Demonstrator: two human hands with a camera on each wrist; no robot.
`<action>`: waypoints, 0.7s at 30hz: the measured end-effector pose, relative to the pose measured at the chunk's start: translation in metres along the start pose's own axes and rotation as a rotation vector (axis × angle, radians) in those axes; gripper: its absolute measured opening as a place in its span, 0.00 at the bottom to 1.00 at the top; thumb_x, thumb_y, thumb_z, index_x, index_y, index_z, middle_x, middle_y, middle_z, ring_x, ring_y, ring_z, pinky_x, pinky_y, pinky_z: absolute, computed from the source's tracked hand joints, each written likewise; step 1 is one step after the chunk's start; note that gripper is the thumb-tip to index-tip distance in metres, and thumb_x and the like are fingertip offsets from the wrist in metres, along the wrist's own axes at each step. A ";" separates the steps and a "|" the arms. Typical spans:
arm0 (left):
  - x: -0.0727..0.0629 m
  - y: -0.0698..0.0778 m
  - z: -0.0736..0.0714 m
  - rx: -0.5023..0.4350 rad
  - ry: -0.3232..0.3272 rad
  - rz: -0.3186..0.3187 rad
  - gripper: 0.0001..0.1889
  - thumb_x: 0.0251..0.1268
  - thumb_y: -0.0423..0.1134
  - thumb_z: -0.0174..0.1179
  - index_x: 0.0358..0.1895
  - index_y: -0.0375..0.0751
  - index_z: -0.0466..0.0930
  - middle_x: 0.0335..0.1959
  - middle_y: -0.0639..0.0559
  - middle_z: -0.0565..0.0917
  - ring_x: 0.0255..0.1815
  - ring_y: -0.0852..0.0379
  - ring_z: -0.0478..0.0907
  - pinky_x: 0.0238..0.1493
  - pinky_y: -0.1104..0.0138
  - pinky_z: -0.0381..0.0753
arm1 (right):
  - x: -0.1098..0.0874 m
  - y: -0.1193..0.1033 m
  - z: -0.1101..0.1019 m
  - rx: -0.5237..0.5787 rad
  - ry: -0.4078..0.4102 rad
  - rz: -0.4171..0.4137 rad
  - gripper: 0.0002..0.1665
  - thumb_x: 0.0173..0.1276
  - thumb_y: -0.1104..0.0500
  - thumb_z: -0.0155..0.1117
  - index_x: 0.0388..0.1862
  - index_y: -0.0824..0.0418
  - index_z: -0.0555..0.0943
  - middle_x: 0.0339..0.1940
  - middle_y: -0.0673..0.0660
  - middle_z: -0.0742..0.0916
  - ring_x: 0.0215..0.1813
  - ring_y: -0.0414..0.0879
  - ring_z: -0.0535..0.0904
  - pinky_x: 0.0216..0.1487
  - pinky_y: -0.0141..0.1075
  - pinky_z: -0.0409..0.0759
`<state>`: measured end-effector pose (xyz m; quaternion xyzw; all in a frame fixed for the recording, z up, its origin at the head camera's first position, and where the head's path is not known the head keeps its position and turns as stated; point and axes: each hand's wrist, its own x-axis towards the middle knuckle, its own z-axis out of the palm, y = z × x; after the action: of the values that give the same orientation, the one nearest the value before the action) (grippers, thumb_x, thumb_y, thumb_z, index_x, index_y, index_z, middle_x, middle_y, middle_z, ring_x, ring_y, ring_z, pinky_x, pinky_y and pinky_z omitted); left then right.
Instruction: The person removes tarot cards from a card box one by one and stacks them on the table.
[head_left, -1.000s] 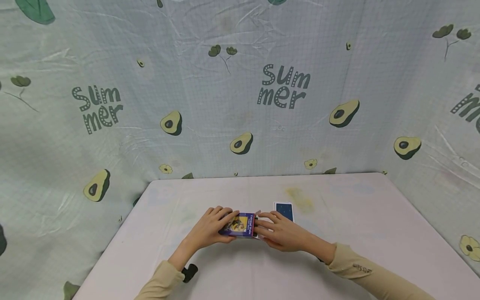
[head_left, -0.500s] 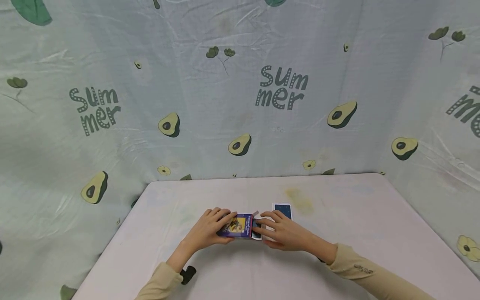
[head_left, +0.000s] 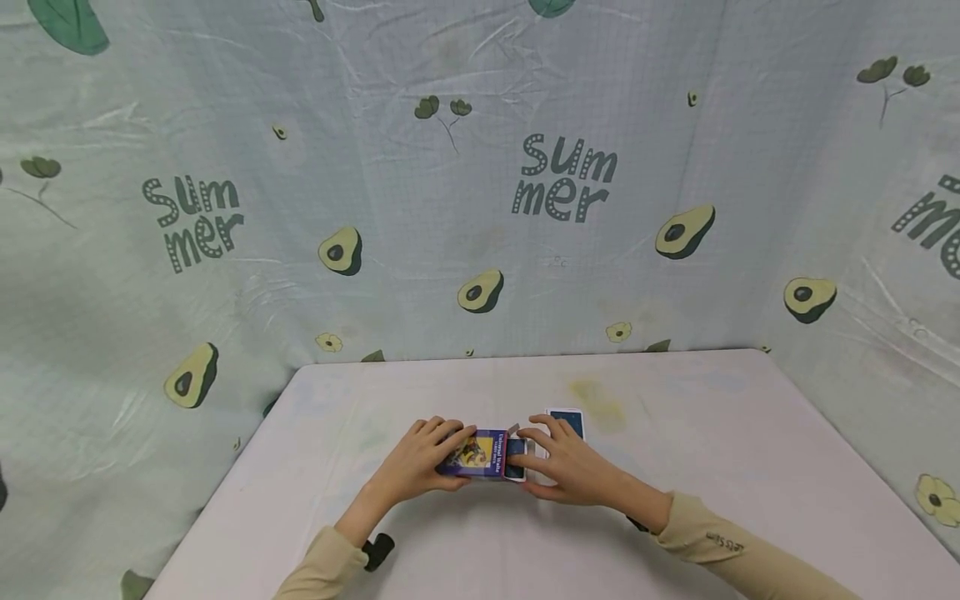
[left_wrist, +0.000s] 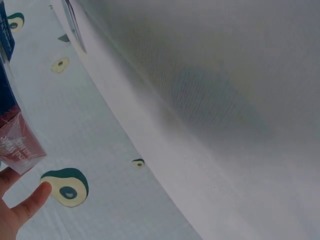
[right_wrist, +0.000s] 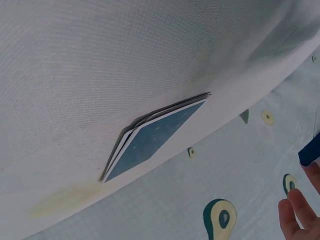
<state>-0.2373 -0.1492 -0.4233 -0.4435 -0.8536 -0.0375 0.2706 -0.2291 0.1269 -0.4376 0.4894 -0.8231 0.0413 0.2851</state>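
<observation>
A purple tarot card box (head_left: 472, 452) with a yellow picture lies in my left hand (head_left: 420, 460), which grips its left end between thumb and fingers. Out of the box's right end sticks a deck of dark blue cards (head_left: 516, 467). My right hand (head_left: 573, 471) pinches these cards with thumb and forefinger, its other fingers spread above. In the left wrist view, the box (left_wrist: 7, 95) and part of the hand (left_wrist: 15, 215) show at the edge. The right wrist view catches a blue card corner (right_wrist: 311, 151) at the fingertips.
A small stack of blue-backed cards (head_left: 567, 419) lies on the white-covered table (head_left: 675, 433), just beyond my right hand. A printed curtain (head_left: 405, 183) with avocados hangs behind the table and at both sides.
More of the blue cards shows outside the box's right end. My right hand has shifted slightly and its fingers have spread; the left hand keeps its hold on the box.
</observation>
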 end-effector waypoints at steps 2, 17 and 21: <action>0.000 0.000 0.000 -0.001 0.000 0.001 0.41 0.36 0.59 0.67 0.59 0.50 0.67 0.47 0.54 0.75 0.44 0.58 0.70 0.42 0.62 0.69 | 0.000 0.000 0.000 0.001 -0.003 0.005 0.23 0.52 0.42 0.64 0.48 0.42 0.76 0.52 0.54 0.77 0.58 0.56 0.66 0.50 0.51 0.70; -0.004 -0.001 -0.002 0.008 -0.001 0.002 0.41 0.36 0.59 0.67 0.59 0.49 0.67 0.47 0.54 0.74 0.43 0.58 0.69 0.41 0.62 0.69 | -0.008 0.002 -0.008 0.022 0.011 0.019 0.19 0.53 0.43 0.62 0.45 0.42 0.78 0.49 0.54 0.78 0.55 0.55 0.69 0.47 0.51 0.71; -0.004 -0.003 -0.004 0.010 -0.003 0.001 0.41 0.36 0.59 0.67 0.59 0.49 0.67 0.47 0.53 0.75 0.43 0.58 0.70 0.41 0.62 0.69 | -0.012 0.006 -0.011 0.014 0.032 0.014 0.19 0.52 0.43 0.63 0.45 0.42 0.78 0.48 0.54 0.78 0.54 0.55 0.70 0.46 0.51 0.71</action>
<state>-0.2362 -0.1550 -0.4212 -0.4426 -0.8540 -0.0327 0.2716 -0.2256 0.1432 -0.4330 0.4850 -0.8215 0.0567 0.2944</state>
